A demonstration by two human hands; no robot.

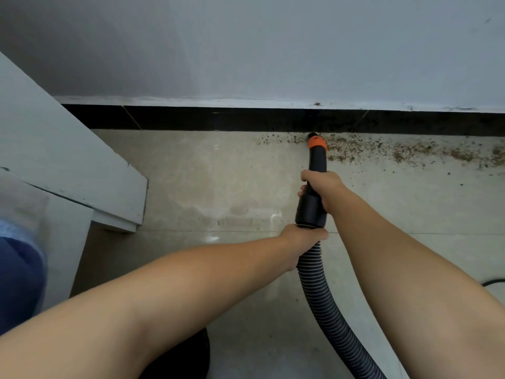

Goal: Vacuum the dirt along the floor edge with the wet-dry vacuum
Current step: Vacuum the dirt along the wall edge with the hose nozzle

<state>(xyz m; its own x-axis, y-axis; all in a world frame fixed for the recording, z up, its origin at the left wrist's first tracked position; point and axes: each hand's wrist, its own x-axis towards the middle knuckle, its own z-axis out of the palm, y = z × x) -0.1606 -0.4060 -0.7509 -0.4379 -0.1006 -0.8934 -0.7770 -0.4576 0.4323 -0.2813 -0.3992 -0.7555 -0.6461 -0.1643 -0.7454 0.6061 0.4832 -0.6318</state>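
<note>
A view looking down from a person's head at two bare forearms reaching forward over a pale tiled floor. The right hand is wrapped closed around the black nozzle, fingers curled fully about its grip. The left hand is closed around the ribbed hose just behind the nozzle's wide collar, touching it. The hose runs back toward 6 o'clock and leaves the frame at the bottom.

The nozzle points toward 12 o'clock. Its orange tip sits right at the foot of the black baseboard, under a grey wall. The dirt, a band of brown crumbs, lies along the floor edge from the tip out toward 3 o'clock, reaching the frame's right side. A few specks remain just to the 9 o'clock side of the tip. Pale steps stand at 9 o'clock. A dark cord shows at 4 o'clock.

Most of the dirt is not yet picked up, by my reading. Risks from here: lifting the tip off the floor would lose suction and leave crumbs behind; sweeping too fast toward 3 o'clock could push or scatter the grit outward; the specks at the 9 o'clock side could be missed; and the hose, if pulled taut, could tug the nozzle off the edge line.
</note>
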